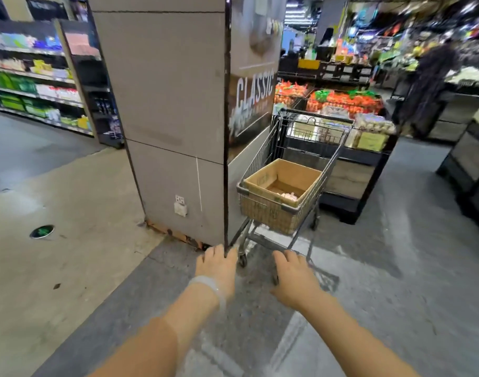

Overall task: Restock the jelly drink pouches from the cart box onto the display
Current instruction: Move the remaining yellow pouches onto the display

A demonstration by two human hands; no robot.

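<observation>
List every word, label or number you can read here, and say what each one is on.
"CLASSIC": white capitals on the dark poster on the pillar's right face; the smaller line beneath is blurred.
Cardboard box in the cart: faint markings, unreadable.
Yellow display sign: too blurred.
Shelf products: too blurred.

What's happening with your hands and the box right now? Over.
Left hand and right hand open, holding nothing. Cardboard box in the cart ahead, few pouches left. Grey pillar close on the left.
</observation>
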